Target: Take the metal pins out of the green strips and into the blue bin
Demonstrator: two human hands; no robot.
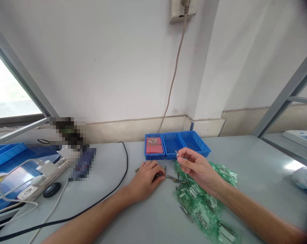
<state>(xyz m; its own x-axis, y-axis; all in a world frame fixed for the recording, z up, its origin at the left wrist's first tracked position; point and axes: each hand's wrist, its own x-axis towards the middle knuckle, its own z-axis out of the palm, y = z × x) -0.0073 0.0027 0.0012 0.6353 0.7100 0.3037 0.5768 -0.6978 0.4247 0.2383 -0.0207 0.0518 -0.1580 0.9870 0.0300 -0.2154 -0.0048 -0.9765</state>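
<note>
Blue bins (pixel 155 157) (red sheet (pixel 155 148) in leftmost), pins (pixel 227 228) among green plastic (pixel 226 173)

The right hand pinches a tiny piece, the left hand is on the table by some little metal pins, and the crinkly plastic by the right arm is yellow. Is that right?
Almost! The crinkly plastic is green, not yellow, as the head view shows. The right hand does pinch a tiny piece, and the left hand is on the table by little metal pins.

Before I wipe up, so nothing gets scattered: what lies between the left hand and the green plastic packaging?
Several slim metal pieces lie on the grey table between the left hand and the green plastic, in the head view.
</note>
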